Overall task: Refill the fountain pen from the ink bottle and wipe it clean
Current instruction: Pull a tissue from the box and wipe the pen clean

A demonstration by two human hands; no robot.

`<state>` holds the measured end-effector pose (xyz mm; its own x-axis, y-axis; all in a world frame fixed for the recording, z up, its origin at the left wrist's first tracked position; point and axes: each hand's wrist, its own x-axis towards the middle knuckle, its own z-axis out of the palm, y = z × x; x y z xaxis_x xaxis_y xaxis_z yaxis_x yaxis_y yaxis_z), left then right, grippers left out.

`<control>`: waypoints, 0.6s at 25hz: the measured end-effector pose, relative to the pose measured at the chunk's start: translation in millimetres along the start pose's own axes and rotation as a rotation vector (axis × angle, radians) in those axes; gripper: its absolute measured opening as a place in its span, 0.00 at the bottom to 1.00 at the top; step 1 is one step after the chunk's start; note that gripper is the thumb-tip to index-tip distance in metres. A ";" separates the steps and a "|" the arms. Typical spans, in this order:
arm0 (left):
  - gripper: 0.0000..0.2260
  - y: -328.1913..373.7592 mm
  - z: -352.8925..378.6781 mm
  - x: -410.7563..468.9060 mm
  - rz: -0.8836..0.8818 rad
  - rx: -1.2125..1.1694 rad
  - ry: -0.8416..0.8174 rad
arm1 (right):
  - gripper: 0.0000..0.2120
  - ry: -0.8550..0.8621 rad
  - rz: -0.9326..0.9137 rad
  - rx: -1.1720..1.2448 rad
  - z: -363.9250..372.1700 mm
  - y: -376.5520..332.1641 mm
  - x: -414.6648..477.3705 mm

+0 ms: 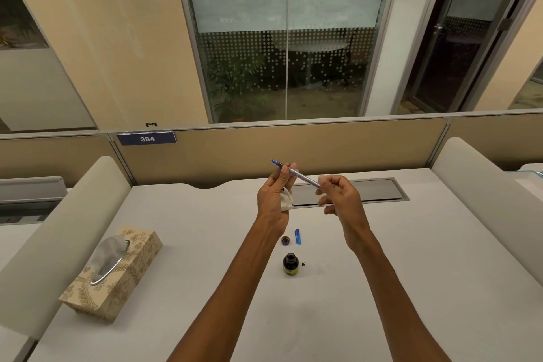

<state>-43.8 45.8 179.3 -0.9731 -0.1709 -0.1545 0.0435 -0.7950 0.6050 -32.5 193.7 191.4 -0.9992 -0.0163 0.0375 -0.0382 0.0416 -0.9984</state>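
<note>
A slim blue fountain pen [299, 175] is held up above the white desk [182, 258], its blue tip pointing up and left. My left hand [274, 200] pinches the pen near the tip and also clutches a crumpled white tissue [286, 200] in its palm. My right hand [340, 195] grips the pen's rear end, with a bit of white tissue showing at its fingers. Below my hands the open dark ink bottle [290, 264] stands upright. Its cap [285, 240] and the blue pen cap [298, 236] lie just behind it.
A patterned tissue box [117, 270] sits at the desk's left. A small dark speck [303, 264] lies right of the bottle. A grey cable tray lid [379, 189] runs along the back edge under a beige partition [293, 150]. Padded dividers [482, 179] flank both sides.
</note>
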 end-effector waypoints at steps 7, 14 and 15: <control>0.10 -1.7 3.6 -1.8 -0.011 0.002 -0.023 | 0.19 0.041 0.045 -0.064 9.6 6.7 -0.7; 0.08 0.5 -0.7 -0.6 -0.002 -0.014 -0.005 | 0.10 -0.024 -0.089 -0.044 7.3 11.0 -1.3; 0.08 0.5 -0.5 -0.5 -0.002 -0.014 -0.005 | 0.09 -0.015 -0.110 -0.044 7.5 11.8 -1.0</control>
<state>-43.2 45.3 179.3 -0.9743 -0.1666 -0.1520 0.0448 -0.8036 0.5934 -31.9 186.7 179.2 -0.9886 -0.0379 0.1456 -0.1483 0.0824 -0.9855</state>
